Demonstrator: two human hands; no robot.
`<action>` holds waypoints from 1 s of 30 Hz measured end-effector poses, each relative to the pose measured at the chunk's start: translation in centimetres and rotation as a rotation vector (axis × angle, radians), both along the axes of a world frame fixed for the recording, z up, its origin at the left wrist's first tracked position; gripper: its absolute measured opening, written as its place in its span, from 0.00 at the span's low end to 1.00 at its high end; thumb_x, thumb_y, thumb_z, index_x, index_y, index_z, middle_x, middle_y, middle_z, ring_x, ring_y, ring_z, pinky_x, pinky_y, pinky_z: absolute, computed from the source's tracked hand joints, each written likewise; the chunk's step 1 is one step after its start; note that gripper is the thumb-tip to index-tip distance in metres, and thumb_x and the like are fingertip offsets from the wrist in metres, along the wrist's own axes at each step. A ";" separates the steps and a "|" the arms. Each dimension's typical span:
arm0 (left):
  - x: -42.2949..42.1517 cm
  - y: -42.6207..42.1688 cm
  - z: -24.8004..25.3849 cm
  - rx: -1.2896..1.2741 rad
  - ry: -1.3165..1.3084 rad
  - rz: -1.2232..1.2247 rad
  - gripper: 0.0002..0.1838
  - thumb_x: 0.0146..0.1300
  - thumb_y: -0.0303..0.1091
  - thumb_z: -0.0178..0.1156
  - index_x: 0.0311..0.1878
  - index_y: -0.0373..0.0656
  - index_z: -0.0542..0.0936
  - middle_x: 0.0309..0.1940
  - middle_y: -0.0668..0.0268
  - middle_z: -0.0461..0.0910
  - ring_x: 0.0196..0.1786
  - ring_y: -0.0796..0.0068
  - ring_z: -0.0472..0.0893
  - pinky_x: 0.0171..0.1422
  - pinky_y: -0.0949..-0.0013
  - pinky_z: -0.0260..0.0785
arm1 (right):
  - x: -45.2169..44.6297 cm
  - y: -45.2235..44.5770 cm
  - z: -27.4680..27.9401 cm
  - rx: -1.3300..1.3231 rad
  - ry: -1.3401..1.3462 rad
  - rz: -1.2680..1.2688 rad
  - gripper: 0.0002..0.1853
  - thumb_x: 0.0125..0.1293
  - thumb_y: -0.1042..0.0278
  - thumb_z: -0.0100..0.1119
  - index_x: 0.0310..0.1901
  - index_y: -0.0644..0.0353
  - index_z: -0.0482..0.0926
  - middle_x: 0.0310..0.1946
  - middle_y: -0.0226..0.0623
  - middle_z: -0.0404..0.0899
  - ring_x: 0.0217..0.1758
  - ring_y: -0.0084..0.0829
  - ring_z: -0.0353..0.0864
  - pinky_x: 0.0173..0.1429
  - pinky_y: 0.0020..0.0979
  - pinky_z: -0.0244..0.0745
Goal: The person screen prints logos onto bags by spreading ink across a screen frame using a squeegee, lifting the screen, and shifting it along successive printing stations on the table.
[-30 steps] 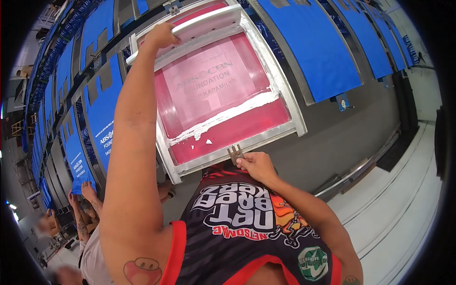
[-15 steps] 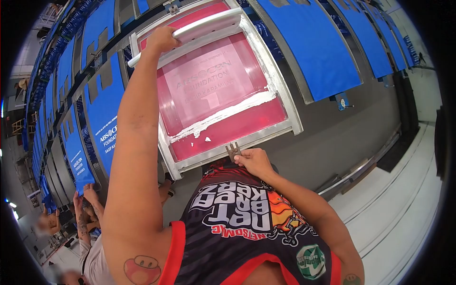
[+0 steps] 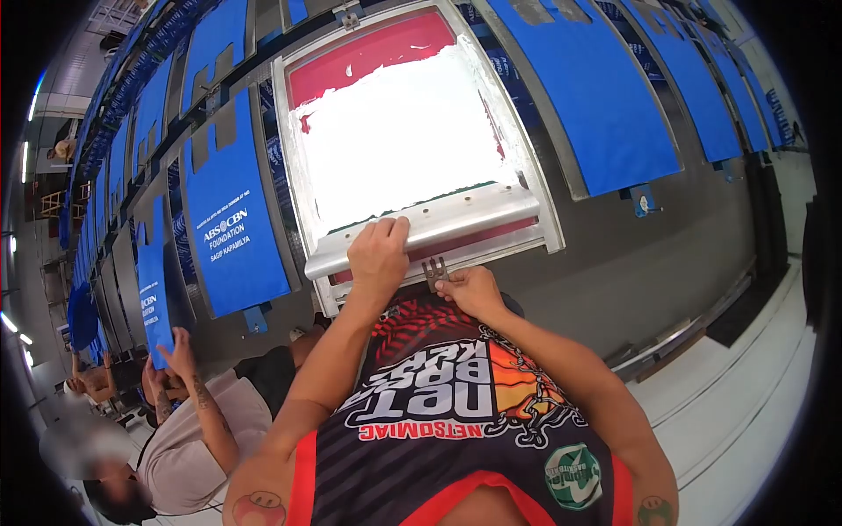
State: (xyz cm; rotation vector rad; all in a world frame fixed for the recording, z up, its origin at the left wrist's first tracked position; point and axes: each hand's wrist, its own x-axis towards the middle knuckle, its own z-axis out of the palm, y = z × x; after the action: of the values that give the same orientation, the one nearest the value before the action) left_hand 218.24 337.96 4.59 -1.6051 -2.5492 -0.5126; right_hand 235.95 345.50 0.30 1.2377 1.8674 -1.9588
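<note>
My left hand (image 3: 379,256) is closed on a long metal squeegee (image 3: 478,213), which lies across the near part of a screen frame (image 3: 530,158). White ink (image 3: 399,136) covers most of the red mesh beyond the blade, leaving a red strip (image 3: 329,72) at the far end. At the frame's near edge, my right hand (image 3: 472,291) pinches a small pronged metal bracket (image 3: 434,273). My left fingers wrap over the top of the squeegee.
Blue fabric pieces lie on rows of boards left (image 3: 232,237) and right (image 3: 592,114) of the frame. At lower left, a co-worker (image 3: 197,438) handles a blue piece (image 3: 151,289). Metal hardware (image 3: 644,202) projects from a right board.
My left hand has pulled the squeegee from the frame's far end to its near end, and white ink now covers the mesh. The co-worker's blue piece has lifted away from its board.
</note>
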 end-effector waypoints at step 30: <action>-5.1 2.9 3.2 -0.462 -0.293 0.008 0.15 0.48 0.25 0.59 0.41 0.48 0.83 0.31 0.55 0.83 0.37 0.51 0.83 0.43 0.52 0.76 | -5.9 15.0 10.2 1.667 0.364 0.481 0.29 0.45 0.66 0.73 0.52 0.55 0.77 0.31 0.37 0.81 0.36 0.43 0.82 0.42 0.44 0.76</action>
State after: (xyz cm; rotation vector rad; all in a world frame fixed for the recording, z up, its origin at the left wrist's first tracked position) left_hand 213.10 340.87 7.81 -1.7611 -3.0674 -0.1696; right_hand 230.04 360.52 10.55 0.3155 3.5531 -0.0286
